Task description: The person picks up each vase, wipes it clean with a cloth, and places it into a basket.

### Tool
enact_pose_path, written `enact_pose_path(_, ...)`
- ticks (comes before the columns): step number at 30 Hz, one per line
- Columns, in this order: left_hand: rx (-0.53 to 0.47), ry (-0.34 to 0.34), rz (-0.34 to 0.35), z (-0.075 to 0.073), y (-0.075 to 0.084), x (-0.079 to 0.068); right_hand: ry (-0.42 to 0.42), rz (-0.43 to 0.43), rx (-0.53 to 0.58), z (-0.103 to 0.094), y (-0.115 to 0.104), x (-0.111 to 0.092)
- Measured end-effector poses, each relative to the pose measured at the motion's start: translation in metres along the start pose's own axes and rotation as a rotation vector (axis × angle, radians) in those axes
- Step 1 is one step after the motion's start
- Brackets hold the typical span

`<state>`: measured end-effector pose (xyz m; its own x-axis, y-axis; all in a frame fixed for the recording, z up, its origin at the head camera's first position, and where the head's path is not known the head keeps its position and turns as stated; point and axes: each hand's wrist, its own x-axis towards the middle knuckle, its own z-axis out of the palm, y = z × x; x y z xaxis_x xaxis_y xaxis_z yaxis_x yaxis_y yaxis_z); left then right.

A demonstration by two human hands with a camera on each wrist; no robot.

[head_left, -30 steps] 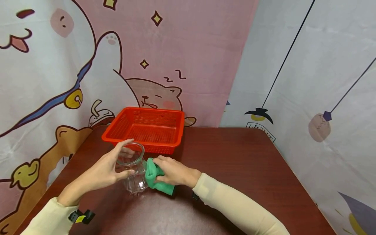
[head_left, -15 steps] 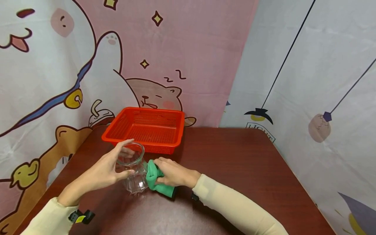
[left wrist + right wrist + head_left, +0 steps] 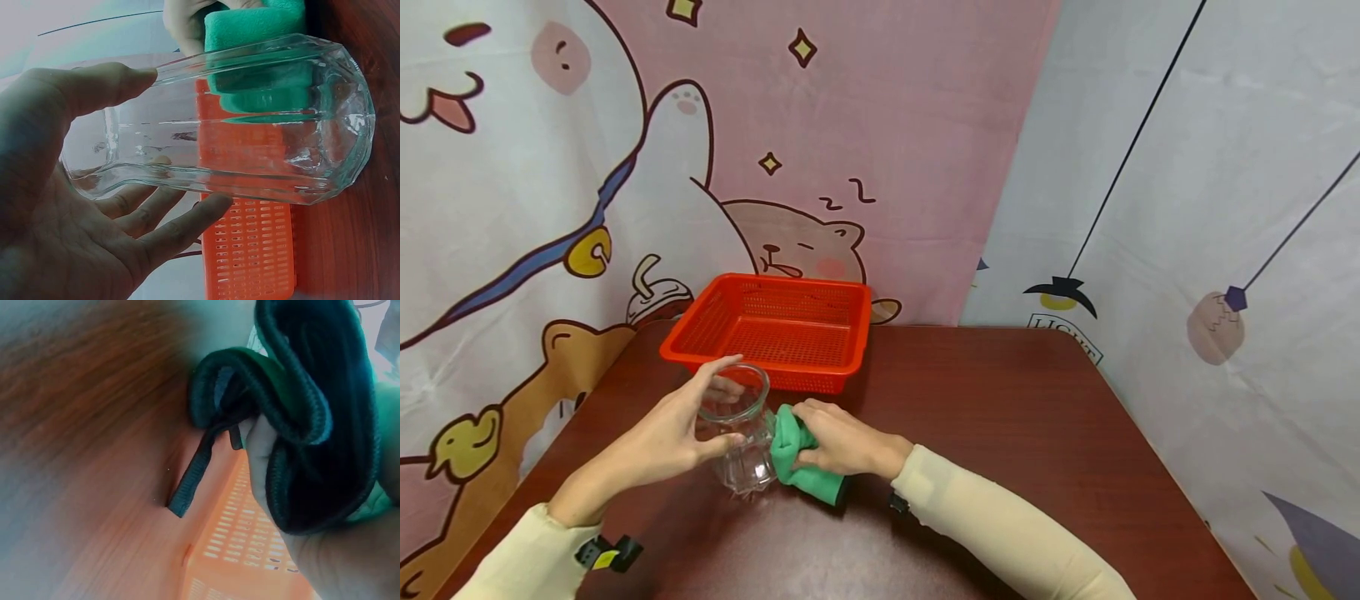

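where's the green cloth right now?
Head view: the green cloth is bunched in the right hand, pressed against the glass, just in front of the red basket.

head looks down; wrists close, perhaps sharing the basket (image 3: 775, 329).

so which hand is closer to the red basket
Left. The left hand grips the glass with its fingertips at the rim, just in front of the red basket. The right hand presses the green cloth against the glass, slightly farther back from the basket.
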<state>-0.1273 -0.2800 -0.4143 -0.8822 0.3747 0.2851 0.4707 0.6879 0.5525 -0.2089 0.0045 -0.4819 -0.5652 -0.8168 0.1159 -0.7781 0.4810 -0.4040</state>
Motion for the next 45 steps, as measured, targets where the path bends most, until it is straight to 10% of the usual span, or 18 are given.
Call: enact_pose_path(45,-0.082,-0.013,-0.008,0.000,-0.003,0.000,0.445,-0.133,0.354,-0.057,-0.017,0.000)
